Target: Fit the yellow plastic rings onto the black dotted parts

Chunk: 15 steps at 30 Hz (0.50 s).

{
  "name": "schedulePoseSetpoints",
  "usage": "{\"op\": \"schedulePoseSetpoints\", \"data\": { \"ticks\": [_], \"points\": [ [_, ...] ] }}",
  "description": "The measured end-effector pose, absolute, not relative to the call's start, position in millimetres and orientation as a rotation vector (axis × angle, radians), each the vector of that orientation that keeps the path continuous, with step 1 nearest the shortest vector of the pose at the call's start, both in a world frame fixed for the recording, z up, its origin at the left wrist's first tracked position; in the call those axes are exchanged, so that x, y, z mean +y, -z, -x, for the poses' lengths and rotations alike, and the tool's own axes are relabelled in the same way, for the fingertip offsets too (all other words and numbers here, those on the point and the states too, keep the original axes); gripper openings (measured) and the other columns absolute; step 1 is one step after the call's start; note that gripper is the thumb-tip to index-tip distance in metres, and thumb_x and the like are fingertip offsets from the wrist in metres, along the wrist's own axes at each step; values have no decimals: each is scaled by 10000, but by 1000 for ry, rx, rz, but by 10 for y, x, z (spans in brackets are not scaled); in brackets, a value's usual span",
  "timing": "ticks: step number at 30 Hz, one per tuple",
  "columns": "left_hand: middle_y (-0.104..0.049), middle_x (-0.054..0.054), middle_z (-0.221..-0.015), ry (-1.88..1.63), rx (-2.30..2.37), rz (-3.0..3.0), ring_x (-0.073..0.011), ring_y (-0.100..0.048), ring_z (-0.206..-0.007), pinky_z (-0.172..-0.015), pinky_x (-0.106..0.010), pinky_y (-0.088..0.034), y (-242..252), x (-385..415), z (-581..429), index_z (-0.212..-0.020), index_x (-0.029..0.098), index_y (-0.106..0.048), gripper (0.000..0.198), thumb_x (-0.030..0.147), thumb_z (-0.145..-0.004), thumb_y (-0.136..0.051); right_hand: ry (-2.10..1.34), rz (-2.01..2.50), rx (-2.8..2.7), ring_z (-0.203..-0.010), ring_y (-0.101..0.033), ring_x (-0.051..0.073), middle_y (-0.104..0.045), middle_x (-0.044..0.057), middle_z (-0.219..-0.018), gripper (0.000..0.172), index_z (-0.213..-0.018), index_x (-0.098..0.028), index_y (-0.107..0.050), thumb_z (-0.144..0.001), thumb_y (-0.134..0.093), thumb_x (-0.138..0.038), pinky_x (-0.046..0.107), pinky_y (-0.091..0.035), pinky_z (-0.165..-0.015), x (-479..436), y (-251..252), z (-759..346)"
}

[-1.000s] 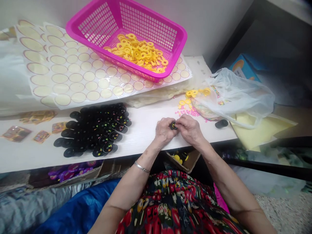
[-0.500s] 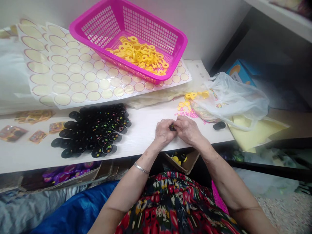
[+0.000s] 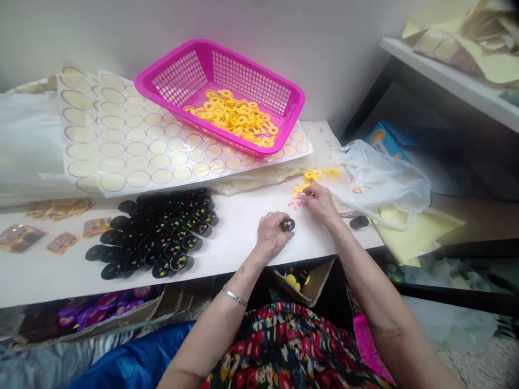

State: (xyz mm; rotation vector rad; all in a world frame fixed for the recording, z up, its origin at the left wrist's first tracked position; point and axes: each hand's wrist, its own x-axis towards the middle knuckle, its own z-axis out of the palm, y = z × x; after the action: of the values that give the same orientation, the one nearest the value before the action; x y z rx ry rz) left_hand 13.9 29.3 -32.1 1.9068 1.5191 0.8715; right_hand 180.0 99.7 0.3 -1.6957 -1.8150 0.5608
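My left hand point(image 3: 272, 233) is closed around a small round black cup point(image 3: 287, 225), held upright just above or on the white table. Coloured bits, one of them pink, show inside its open top. Farther right, my right hand point(image 3: 319, 202) has its fingers drawn together at the yellow ring-shaped pieces point(image 3: 301, 188) and small pink beads point(image 3: 293, 204). Whatever lies between those fingertips is hidden. Left of my hands stands a tight group of black cups point(image 3: 162, 232), the nearer ones showing coloured bits inside.
A pink basket point(image 3: 290, 121) with many yellow ring pieces rests on sheets of oval stickers point(image 3: 133, 162). One black cup point(image 3: 359, 222) lies by a white plastic bag point(image 3: 389, 178) and yellow paper point(image 3: 413, 232). Printed cards point(image 3: 61, 243) lie far left. Open cartons point(image 3: 312, 289) sit below the table edge.
My hands were together on the black piece and are now apart. The right has moved away to the yellow pieces and beads, while the left keeps the cup. The view has tilted up slightly.
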Motion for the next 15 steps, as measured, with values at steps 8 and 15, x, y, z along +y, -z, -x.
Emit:
{"op": "schedulePoseSetpoints", "data": {
  "ticks": [8, 15],
  "points": [
    [-666, 12, -863, -843, 1542, -1924, -197, -558, -866, -792, -347, -401, 294, 300, -138, -832, 236, -616, 263, 209, -581, -692, -292, 2272, -1834, -872, -619, 249, -671, 191, -894, 484, -926, -99, -661, -813, -445, -517, 311, -430, -707, 1227, -136, -1513],
    [-664, 15, -850, -864, 1543, -1921, -191, -555, -848, -788, -342, -403, 307, 304, -139, -848, 232, -616, 294, 204, -566, -698, -336, 2300, -1895, -886, -628, 270, -671, 205, -935, 301, -924, -89, -680, -766, -466, -227, 315, -435, -695, 1282, -237, -1342]
  ]
}}
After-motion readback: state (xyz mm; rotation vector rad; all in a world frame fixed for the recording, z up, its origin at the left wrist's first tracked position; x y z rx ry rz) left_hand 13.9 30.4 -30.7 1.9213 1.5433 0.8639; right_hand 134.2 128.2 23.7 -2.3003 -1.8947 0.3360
